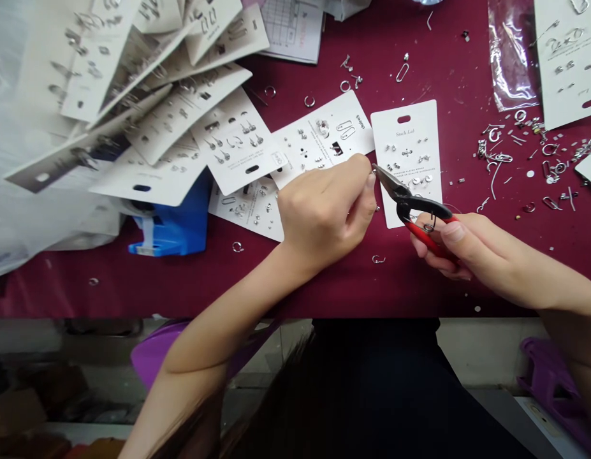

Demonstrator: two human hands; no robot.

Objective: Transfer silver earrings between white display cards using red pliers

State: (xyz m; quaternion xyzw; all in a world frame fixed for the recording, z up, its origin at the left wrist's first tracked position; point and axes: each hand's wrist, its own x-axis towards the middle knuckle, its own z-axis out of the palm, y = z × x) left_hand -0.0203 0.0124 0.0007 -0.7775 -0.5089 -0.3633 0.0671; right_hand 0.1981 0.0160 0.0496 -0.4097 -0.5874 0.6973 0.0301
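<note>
My right hand [472, 252] is closed round the red handles of a pair of pliers [422, 204]. The pliers' jaws point up and left, their tip meeting the fingertips of my left hand [326, 204]. That left hand is closed in a pinch; a tiny metal piece shows at its fingertips, too small to name. Beneath the pliers lies a white earring card [405, 127] with several small silver earrings on it. Another earring card [295, 137] lies partly under my left hand. A small open silver ring [379, 259] rests on the table below the pliers.
Many earring cards [171, 121] are heaped at the left, over a blue tape dispenser [180, 223]. Loose silver pieces [500, 156] and scraps are scattered at the right, near a clear plastic bag [510, 57] and another card [567, 70]. The maroon table [295, 293] ends just before my lap.
</note>
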